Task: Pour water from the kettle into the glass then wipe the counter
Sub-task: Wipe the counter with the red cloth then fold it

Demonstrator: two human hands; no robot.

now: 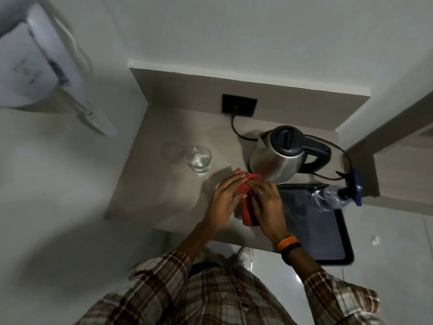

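Both hands on the red cloth [247, 208], mid-counter, just in front of the kettle. Left hand [225, 202] lies over the cloth's left side, fingers extended and loosely curled onto the fabric, thumb pressing it from the side. Right hand [267, 205] covers the right side, fingers bent down onto it, ring on one finger, orange band and a dark band at the wrist. Fingertips of the two hands nearly meet at the cloth's far end; cloth looks bunched or folded between them, its near end sticking out under the palms. Can't tell whether it is lifted or flat on the counter [164, 184]. Kettle [281, 156] stands upright to the far right of the hands, lid closed, handle pointing right, cord running to the black wall socket [239, 105]. Glass [199, 160] upright to the left of the kettle, apart from it, holding water. Black tray [323, 233] at the counter's right edge, overhanging the front. Clear spray bottle [335, 195] with a blue trigger head rests at the tray's far corner. Plaid sleeves at the bottom of view.
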